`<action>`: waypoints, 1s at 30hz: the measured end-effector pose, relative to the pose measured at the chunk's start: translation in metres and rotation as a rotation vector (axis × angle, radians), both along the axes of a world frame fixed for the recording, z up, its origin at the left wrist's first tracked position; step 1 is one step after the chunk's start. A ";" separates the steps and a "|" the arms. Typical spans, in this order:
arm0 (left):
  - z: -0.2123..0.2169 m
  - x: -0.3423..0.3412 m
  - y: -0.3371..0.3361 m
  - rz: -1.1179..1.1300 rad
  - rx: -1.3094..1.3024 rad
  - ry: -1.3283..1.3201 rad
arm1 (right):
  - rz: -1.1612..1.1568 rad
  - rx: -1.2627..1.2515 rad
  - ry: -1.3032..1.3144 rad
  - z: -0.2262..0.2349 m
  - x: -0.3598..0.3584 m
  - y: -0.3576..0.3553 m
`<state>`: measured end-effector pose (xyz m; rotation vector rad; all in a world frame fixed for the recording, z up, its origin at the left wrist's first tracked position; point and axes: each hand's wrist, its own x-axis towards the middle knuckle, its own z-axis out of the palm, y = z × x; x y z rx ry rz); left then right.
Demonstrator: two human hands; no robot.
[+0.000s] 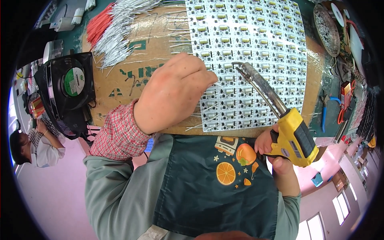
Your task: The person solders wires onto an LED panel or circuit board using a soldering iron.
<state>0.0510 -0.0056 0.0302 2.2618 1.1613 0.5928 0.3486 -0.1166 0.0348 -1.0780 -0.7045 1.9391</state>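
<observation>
A large white panel of small circuit boards (276, 52) lies on the brown cardboard, each board carrying a pale component and dark chips. My left hand (172, 92) reaches over the panel's left edge, its fingers pinched together. At those fingertips a short bit of white wire (217, 84) shows; the rest is covered by the hand. My right hand (265, 143) grips a yellow and black soldering gun (296, 134). Its long metal barrel points up and left, with the bent tip over the panel, a little right of my left fingertips. White wires stick out along the panel's left edge.
Bundles of white wires (116, 44) and red wires (99, 25) lie at the far left. Left of the cardboard stands a black fan (66, 84). At the right are a round metal dish (326, 30) and blue-handled pliers (324, 114). Another person (38, 144) sits at the left.
</observation>
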 end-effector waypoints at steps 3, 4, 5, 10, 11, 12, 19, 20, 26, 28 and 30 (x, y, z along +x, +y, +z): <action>0.000 0.001 0.000 0.002 -0.003 0.001 | 0.034 0.013 0.040 -0.001 -0.001 0.004; 0.001 0.001 0.000 0.006 -0.004 0.001 | 0.035 0.014 0.043 -0.001 0.000 0.004; 0.001 0.001 -0.001 0.007 -0.003 0.004 | 0.054 0.005 0.016 -0.001 0.001 0.002; 0.003 0.000 0.001 0.006 -0.006 0.000 | 0.112 -0.028 -0.063 -0.005 0.009 -0.005; 0.005 -0.001 0.001 0.006 -0.005 0.001 | 0.131 0.011 -0.069 -0.008 0.010 -0.006; 0.009 -0.001 0.002 0.012 -0.021 -0.026 | 0.149 0.049 -0.074 -0.010 0.011 -0.006; 0.012 -0.003 0.009 0.022 0.100 -0.052 | 0.166 -0.038 -0.118 0.000 0.009 -0.002; 0.007 -0.003 0.009 0.024 0.099 -0.049 | 0.171 -0.081 -0.117 0.000 0.010 -0.001; -0.004 -0.002 0.006 -0.009 0.139 -0.005 | 0.179 -0.035 -0.190 -0.011 0.018 -0.010; -0.005 -0.002 0.007 -0.033 0.162 0.035 | 0.174 -0.003 -0.205 -0.011 0.017 -0.009; -0.006 -0.003 0.007 -0.028 0.163 0.026 | 0.142 -0.031 -0.227 -0.008 0.013 -0.007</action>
